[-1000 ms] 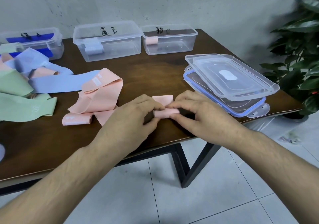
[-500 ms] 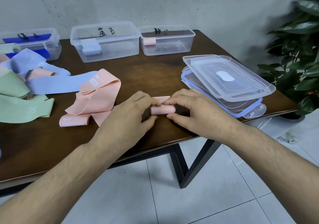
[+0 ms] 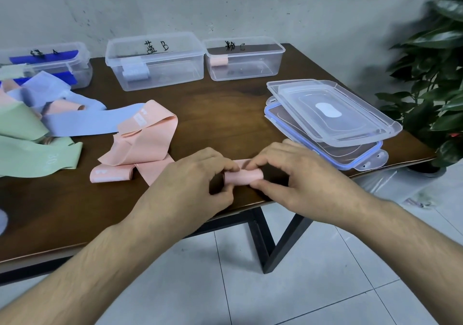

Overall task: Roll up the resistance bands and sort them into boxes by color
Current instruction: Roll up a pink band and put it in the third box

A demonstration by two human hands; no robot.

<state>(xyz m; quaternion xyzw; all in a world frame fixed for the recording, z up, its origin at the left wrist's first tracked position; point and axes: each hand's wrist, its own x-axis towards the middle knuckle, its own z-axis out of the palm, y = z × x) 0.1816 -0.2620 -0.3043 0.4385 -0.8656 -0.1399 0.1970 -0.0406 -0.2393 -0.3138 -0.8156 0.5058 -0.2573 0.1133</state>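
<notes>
pink roll (image 3: 242,176) pinched between both hands

We have a single head-worn wide-angle view, looking forward and down from above the near edge of the wooden table (image 3: 225,104). It sits close over our hands and faces the grey wall (image 3: 225,6) behind the table.

pink band roll (image 3: 242,176), brown table (image 3: 220,114)
</notes>
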